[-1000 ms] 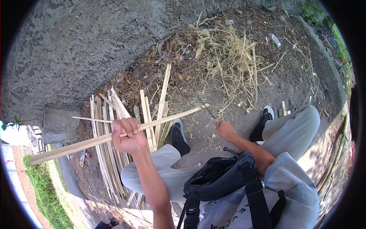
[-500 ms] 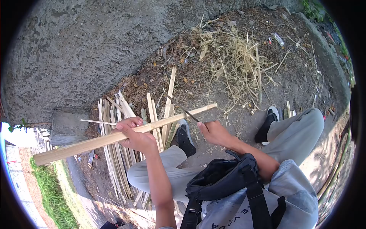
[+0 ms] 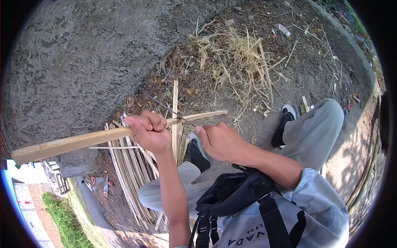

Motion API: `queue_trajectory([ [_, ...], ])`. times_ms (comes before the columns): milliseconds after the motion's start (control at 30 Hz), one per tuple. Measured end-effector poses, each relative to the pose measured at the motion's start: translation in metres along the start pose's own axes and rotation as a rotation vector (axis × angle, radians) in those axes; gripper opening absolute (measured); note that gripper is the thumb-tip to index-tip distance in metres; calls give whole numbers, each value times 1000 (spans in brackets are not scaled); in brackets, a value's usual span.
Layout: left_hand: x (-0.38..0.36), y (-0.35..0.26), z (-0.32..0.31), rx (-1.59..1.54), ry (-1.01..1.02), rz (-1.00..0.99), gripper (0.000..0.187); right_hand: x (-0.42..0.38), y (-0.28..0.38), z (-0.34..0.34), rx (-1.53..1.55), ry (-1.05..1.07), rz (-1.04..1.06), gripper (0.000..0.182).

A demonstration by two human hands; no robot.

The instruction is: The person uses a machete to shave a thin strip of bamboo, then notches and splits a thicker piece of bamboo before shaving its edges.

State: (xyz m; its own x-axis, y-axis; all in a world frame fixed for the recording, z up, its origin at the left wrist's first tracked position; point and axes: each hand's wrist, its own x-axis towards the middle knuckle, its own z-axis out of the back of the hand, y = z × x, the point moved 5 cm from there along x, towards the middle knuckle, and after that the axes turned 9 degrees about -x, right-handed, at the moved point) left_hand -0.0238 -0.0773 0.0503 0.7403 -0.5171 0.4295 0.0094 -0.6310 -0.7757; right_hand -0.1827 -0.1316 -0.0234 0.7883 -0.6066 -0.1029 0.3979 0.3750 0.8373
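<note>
My left hand (image 3: 151, 133) is closed around a long, pale bamboo strip (image 3: 82, 140), its thumb pointing left along the upper face. The strip's thick end reaches far left, and its narrower end extends past my right hand. In my right hand (image 3: 219, 142), the fingers are wrapped round the handle of a thin, dark-bladed knife (image 3: 171, 110). The handle is hidden in the fist. Its blade slants up and left, crossing the strip just right of my left hand.
A stack of split bamboo strips (image 3: 128, 177) lies beside my left leg. A heap of fine shavings (image 3: 235, 62) is on the dirt ahead, near a rough concrete wall (image 3: 91, 62). A handsaw (image 3: 106, 187) lies at the left. A black bag (image 3: 231, 192) hangs at my front.
The bamboo strip has shifted left and its thick end has tipped upward. My left hand has closed more tightly round it. My right hand has moved left with the knife.
</note>
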Motion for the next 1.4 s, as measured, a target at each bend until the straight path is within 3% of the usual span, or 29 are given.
queue_trajectory([
  [67,-4,0,-7,29,51,2,53,1,-22,-12,-28,13,-84,60],
  [167,-9,2,-13,98,-36,1,49,14,-75,-34,67,125,-292,62],
  [367,-13,2,-2,117,-97,22,43,3,-56,-48,127,-66,-29,66],
  [467,-7,-2,16,107,-115,34,43,22,-125,-90,25,26,-230,54],
  [600,-10,-7,20,30,35,34,43,7,-70,-57,17,-90,-16,53],
  [700,-11,-3,19,47,0,31,42,8,-86,-78,1,-130,-83,53],
  [800,-7,-7,12,5,76,14,41,22,-147,-95,-49,21,-247,54],
  [900,-17,-4,3,-26,206,48,40,14,-96,-63,-20,-5,-200,56],
  [1000,-25,-4,-8,-13,312,31,40,9,-73,-63,68,-166,-66,60],
  [1100,-23,-9,-1,-46,334,45,43,22,-144,-98,21,-53,-282,57],
  [1200,-20,-9,2,-97,407,33,46,22,-146,-85,74,73,-370,57],
  [1300,-24,-12,10,-96,393,65,46,7,-72,-61,25,-11,-97,58],
  [1400,-20,-12,12,-121,386,95,45,12,-92,-84,9,-141,-120,59],
])
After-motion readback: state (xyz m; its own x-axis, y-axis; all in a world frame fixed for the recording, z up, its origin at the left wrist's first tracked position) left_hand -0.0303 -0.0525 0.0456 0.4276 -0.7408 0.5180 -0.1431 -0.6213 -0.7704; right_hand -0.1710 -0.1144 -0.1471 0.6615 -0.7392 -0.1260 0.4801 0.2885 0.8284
